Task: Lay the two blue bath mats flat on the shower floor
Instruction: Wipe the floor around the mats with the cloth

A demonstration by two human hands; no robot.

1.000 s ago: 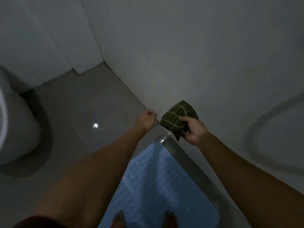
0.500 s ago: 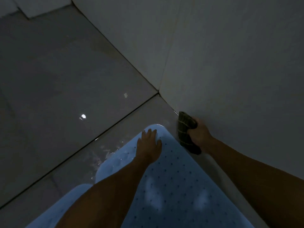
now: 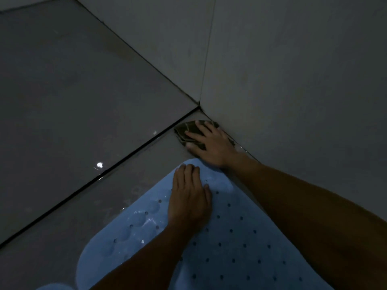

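Left hand is lying flat, fingers straight, pressing the rounded far end of the blue bath mat, holding nothing. Right hand is spreading its fingers over a dark green striped cloth, pressing it to the shower floor in the wall corner just beyond the mat's end. This mat is appearing flat on the wet floor, its bubbled patch sitting left of the left hand. A second blue edge is showing near the mat's left side; whether it is laid flat cannot be told. Compared with half a second ago, the right hand has carried the cloth from beside the mat down into the corner and opened over it; the left hand is keeping its place.
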